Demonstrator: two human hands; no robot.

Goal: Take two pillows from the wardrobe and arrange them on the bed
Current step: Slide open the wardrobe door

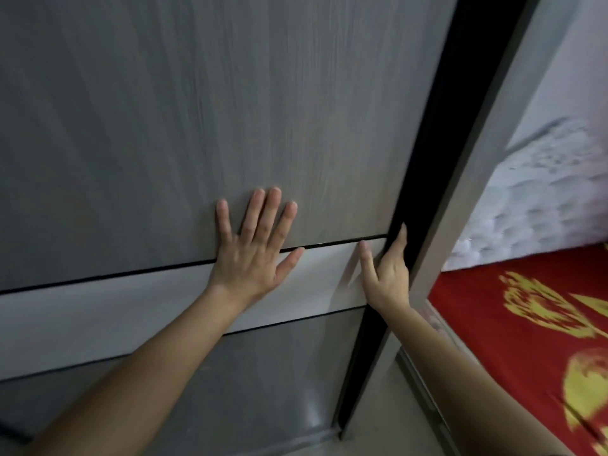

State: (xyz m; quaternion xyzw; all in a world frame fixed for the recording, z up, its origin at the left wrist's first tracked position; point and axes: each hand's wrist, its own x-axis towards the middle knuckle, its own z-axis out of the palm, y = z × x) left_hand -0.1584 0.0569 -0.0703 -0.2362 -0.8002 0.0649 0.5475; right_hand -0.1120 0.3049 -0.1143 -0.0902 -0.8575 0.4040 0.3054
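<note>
A grey wood-grain sliding wardrobe door (197, 126) with a pale horizontal band fills most of the view. My left hand (256, 245) lies flat on the door, fingers spread, holding nothing. My right hand (388, 271) curls its fingers around the door's right edge, beside a narrow dark gap (424, 159) into the wardrobe. The wardrobe's inside is hidden and no pillows are visible. The bed (526, 324), under a red cover with yellow patterns, lies at the lower right.
A grey wardrobe side panel (477, 179) stands upright between the gap and the bed. Behind the bed is a pale wall with a white textured pattern (543, 185). A strip of light floor (388, 406) runs between wardrobe and bed.
</note>
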